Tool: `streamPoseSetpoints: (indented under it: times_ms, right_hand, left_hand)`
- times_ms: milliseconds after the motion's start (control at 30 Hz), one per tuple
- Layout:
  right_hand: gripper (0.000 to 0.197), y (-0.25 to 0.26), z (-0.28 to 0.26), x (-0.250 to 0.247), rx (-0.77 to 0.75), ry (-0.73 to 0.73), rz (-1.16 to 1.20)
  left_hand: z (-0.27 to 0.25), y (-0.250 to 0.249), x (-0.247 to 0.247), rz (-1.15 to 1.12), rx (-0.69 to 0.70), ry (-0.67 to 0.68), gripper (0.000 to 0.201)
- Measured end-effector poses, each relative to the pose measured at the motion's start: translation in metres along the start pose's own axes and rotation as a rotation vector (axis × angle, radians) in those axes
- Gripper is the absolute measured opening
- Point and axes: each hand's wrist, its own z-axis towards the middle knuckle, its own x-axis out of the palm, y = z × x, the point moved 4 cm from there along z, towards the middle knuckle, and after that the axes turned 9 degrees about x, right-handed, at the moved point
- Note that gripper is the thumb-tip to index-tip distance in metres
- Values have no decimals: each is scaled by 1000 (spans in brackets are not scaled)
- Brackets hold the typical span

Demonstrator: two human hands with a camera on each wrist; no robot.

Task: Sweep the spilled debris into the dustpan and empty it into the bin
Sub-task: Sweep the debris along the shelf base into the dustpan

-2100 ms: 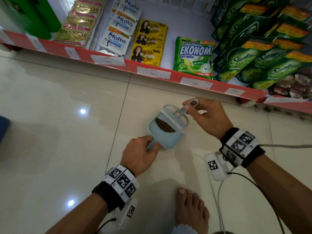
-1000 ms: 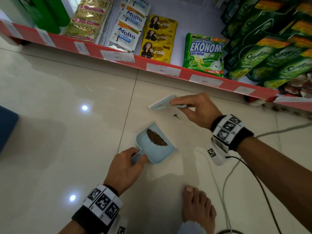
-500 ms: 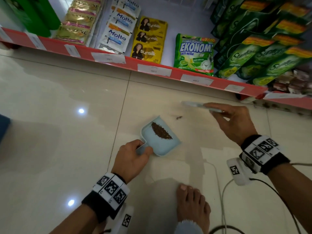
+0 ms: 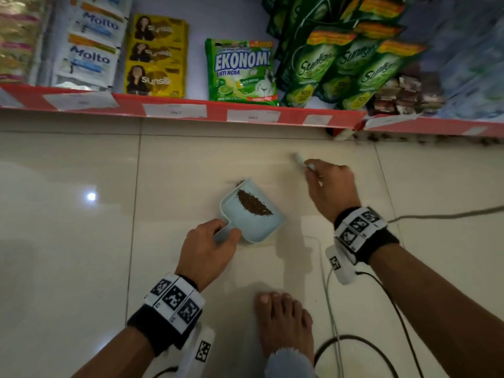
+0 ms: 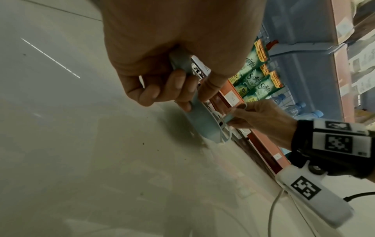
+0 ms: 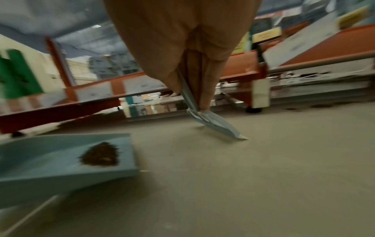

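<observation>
— Debris (image 4: 253, 205), where does it sit?
— Mostly as a dark heap inside the pale blue dustpan (image 4: 259, 227) on the floor tile (image 4: 191, 165); a small tuft lies just off the pan's far corner

— Why is the pan tipped?
— The left hand (image 4: 208, 248) curls its fingers round the stub handle, raising that end so the lip meets the tile and the heap likely stays put

— And the brush?
— The right hand (image 4: 331, 188) pinches the small hand brush (image 6: 213, 123) between thumb and fingertips, head on the floor well apart from the pan, probably set for another pull inward

— The bin?
— Not in view
</observation>
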Motion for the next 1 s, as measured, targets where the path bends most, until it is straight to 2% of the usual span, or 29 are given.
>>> streamPoseSetpoints:
  times_ms: [133,233,367,433,567,667,767,867,1000]
  right_hand:
    - [19,46,-16,19,-99,77,137]
    - [20,67,-14,18,-118,86,208]
    - [16,50,9,-9,-112,-87,95]
    - [17,42,23,-14,-75,-92,-1]
    - [22,46,23,4,6,68,-138]
    - [28,78,-9,26,-95,178,-65]
    - [26,105,-32,34,-186,216,24]
    - [24,109,-23,25,-224,163,36]
    - [20,101,17,18,-229,28,90]
  left_hand:
    - [-11,7,-11,-27,-24,-38,40]
    - [-23,15,-24,-52,-57,-80,41]
    - [-28,20,-30,-68,-92,-87,39]
    - [-32,23,-39,-82,-99,-122,40]
    - [-36,27,-46,-81,-102,-140,40]
    - [-39,29,-49,-77,-97,-153,40]
    - [-41,31,-51,-61,-104,-157,39]
    - [-45,33,-53,-56,-115,-157,39]
    - [-53,36,-60,-76,-123,-167,37]
